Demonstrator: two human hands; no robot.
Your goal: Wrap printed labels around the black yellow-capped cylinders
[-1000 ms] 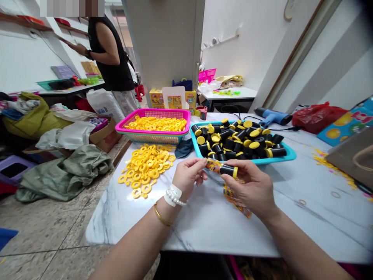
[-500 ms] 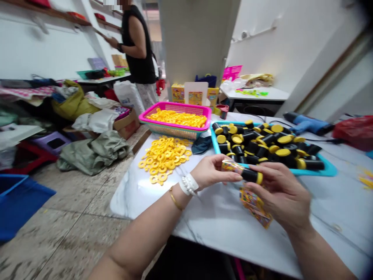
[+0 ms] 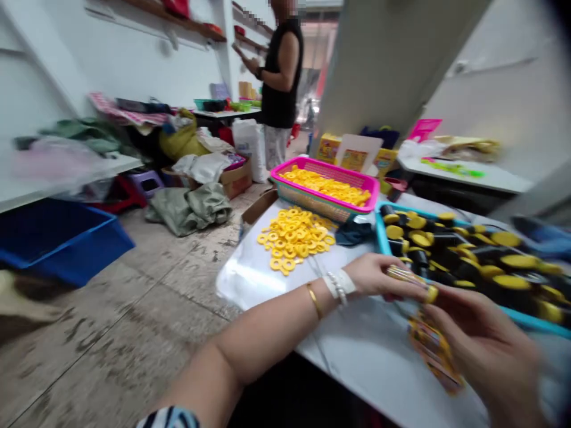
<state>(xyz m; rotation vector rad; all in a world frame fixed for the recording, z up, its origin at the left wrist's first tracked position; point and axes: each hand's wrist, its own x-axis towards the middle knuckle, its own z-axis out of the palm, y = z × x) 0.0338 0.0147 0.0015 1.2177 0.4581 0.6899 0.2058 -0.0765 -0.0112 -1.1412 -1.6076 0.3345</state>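
My left hand (image 3: 375,276) pinches a small cylinder (image 3: 404,274) wrapped in a shiny printed sleeve, its yellow cap (image 3: 430,293) pointing right. Against that capped end press the fingers of my right hand (image 3: 499,342), which also grips colourful printed sleeves (image 3: 435,353) hanging below. How many sleeves there are I cannot tell. Just beyond both hands a turquoise tray (image 3: 381,235) is heaped with black cylinders (image 3: 446,241) with yellow caps. A loose pile of yellow rings (image 3: 294,235) lies on the white marbled table (image 3: 250,279), left of my hands.
A pink basket (image 3: 372,205) full of yellow pieces stands behind the pile, with a dark cloth (image 3: 354,233) beside it. Blue bin (image 3: 107,238), cloth heap (image 3: 190,208) and carton (image 3: 236,178) occupy the floor at left. A person (image 3: 281,77) stands at the back.
The view has swung left, so the table and hands sit further right. The sleeve now covers the cylinder's black body, which showed bare before between my hands.
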